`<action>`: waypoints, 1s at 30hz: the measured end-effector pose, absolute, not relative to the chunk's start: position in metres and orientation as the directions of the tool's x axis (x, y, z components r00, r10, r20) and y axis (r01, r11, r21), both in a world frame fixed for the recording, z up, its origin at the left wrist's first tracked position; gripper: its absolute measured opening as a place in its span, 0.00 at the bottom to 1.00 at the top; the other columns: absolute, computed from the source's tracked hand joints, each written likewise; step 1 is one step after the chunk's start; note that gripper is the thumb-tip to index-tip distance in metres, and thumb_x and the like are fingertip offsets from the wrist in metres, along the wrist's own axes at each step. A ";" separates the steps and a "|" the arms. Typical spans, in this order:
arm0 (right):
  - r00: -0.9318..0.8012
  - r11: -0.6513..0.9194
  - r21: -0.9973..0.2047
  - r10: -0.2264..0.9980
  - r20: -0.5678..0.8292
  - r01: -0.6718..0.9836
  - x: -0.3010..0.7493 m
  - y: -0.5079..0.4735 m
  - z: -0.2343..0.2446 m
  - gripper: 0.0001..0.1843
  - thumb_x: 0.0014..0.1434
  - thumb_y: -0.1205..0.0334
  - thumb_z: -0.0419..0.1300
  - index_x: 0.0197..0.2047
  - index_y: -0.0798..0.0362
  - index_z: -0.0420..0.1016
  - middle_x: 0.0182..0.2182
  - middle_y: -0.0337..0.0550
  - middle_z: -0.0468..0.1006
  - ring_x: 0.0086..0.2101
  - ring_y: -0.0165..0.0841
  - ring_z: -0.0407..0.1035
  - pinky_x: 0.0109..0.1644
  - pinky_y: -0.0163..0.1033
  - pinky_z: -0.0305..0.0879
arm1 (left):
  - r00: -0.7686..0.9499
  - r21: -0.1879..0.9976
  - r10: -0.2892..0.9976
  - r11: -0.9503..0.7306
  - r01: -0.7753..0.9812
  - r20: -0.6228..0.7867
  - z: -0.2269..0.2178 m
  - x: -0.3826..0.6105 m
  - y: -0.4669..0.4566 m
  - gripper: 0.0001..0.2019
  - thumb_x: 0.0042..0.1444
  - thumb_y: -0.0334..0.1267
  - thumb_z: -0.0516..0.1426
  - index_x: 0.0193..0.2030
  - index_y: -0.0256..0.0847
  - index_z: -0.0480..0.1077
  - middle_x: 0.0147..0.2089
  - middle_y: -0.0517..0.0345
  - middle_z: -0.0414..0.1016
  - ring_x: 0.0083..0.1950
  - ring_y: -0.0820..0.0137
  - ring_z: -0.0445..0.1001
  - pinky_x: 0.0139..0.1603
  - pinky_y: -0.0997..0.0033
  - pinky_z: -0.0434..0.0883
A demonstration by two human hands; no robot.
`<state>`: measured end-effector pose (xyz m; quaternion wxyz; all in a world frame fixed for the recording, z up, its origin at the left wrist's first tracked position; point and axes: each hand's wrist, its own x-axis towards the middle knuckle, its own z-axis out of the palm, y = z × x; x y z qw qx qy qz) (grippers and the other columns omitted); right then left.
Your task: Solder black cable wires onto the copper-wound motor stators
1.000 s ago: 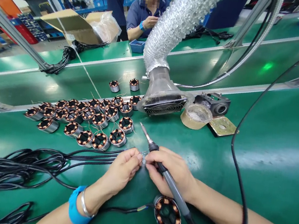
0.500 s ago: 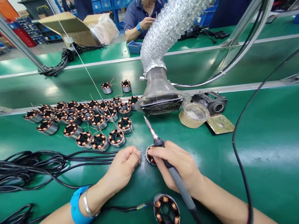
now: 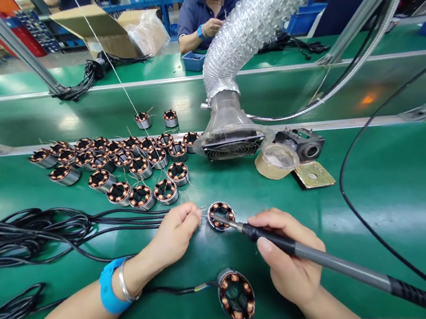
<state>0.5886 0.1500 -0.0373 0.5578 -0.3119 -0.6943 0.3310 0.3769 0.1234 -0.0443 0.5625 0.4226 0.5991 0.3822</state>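
My right hand (image 3: 293, 262) is closed round a soldering iron (image 3: 326, 258), its tip pointing left over a copper-wound motor stator (image 3: 219, 226). Whether the tip touches the stator I cannot tell. Just left of it, my left hand (image 3: 178, 229) pinches the end of a black cable (image 3: 140, 219), and thin wire ends stick out past the fingertips toward the stator. Nearer the table's front edge lies another stator (image 3: 220, 300), tilted, with a black cable joined to its left side.
Many loose stators (image 3: 139, 168) stand at the back left, before coiled black cables (image 3: 17, 237). A fume extractor (image 3: 235, 144) with a silver duct (image 3: 238, 41) hangs centrally. Right of it are a round tub (image 3: 273, 171), an iron stand (image 3: 311, 147) and a square plate (image 3: 315, 176). A co-worker (image 3: 208, 15) sits opposite.
The soldering iron has swung from pointing up and away to pointing left over the stator, and my right hand has shifted right. My left hand stays nearly in place.
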 end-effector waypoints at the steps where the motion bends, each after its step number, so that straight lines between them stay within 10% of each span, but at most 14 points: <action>1: -0.190 0.581 -0.811 0.805 0.562 0.065 0.588 0.150 -0.038 0.08 0.59 0.64 0.58 0.42 0.50 0.75 0.30 0.42 0.77 0.28 0.35 0.71 0.29 0.39 0.66 | -0.006 0.935 0.938 0.347 0.078 -0.347 -0.044 0.377 0.124 0.14 0.59 0.46 0.53 0.26 0.42 0.57 0.20 0.71 0.47 0.19 0.79 0.43 0.20 0.76 0.44; 30: -0.304 0.760 -0.646 0.633 0.712 0.071 0.578 0.143 -0.025 0.12 0.54 0.70 0.54 0.41 0.54 0.74 0.24 0.41 0.73 0.22 0.31 0.62 0.26 0.39 0.59 | 0.006 0.945 0.959 0.279 0.170 -0.284 -0.047 0.376 0.122 0.17 0.63 0.48 0.50 0.27 0.42 0.55 0.22 0.70 0.50 0.22 0.78 0.47 0.22 0.77 0.49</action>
